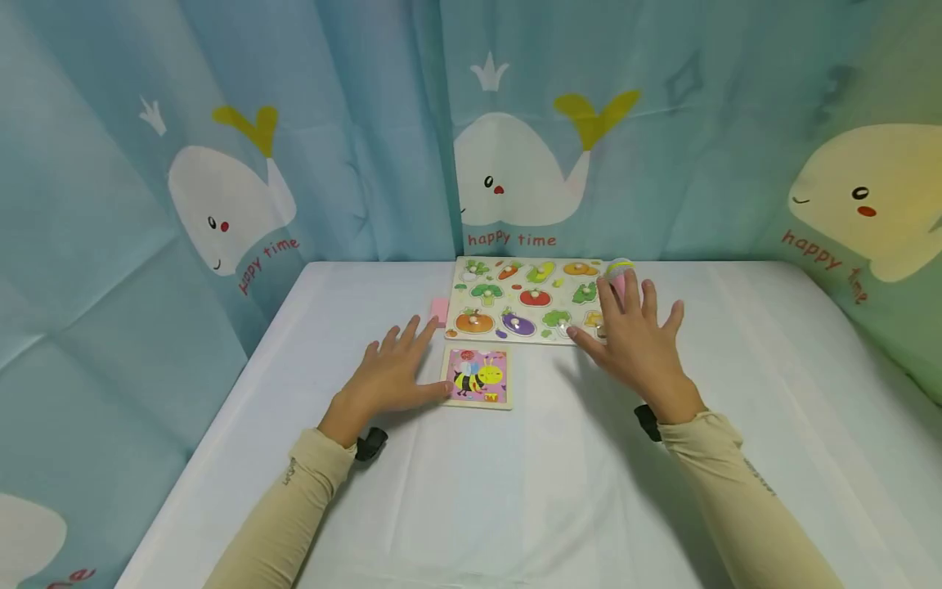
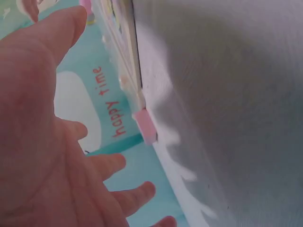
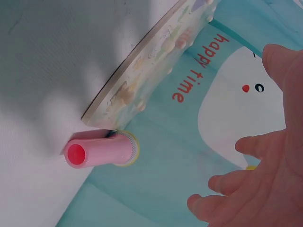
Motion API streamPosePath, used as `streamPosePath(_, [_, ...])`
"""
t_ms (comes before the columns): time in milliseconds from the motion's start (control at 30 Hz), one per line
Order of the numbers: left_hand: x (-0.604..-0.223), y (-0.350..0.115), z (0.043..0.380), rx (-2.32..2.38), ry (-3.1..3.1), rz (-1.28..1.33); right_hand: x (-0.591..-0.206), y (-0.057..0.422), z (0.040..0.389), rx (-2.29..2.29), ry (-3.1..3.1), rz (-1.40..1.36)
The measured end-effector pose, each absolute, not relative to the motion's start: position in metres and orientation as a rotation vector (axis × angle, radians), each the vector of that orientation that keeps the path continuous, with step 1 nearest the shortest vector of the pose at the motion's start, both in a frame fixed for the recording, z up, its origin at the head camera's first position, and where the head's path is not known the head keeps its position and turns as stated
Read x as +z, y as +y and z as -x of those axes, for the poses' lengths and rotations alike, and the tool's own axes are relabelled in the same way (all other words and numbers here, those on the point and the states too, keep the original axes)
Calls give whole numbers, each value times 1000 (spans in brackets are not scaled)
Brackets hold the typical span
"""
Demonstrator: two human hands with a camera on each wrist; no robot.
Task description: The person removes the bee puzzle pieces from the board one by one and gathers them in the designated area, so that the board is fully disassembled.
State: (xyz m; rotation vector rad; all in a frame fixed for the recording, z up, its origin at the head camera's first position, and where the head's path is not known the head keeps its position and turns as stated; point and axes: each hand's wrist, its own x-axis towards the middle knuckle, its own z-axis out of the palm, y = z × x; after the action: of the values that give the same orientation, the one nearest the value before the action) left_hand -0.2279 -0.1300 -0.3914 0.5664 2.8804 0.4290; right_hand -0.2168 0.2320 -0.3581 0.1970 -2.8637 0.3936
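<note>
My left hand [image 1: 392, 374] hovers with fingers spread at the left side of a small square bee puzzle [image 1: 482, 379]. In the head view its thumb overlaps the puzzle's left edge; contact cannot be made out. My right hand [image 1: 639, 348] is spread over the right end of a wooden vegetable knob puzzle [image 1: 500, 307], holding nothing. Beside that board's right end lies a pink toy microphone [image 3: 99, 150] with a grey head and yellow band, partly hidden behind the right fingers in the head view. A pink block [image 1: 439, 311] sits left of the board, near the left fingertips.
A white cloth covers the table [image 1: 515, 499]. Blue curtains [image 1: 383, 164] with whale prints hang along its back and sides. Both boards lie flat, the larger one at the back edge. Dark wrist devices [image 1: 371, 444] show below both hands.
</note>
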Motion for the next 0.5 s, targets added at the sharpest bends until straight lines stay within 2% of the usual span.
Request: streamPosePath(500, [-394, -116, 228, 304, 2757, -577, -360, 232, 218, 410, -2886, -189])
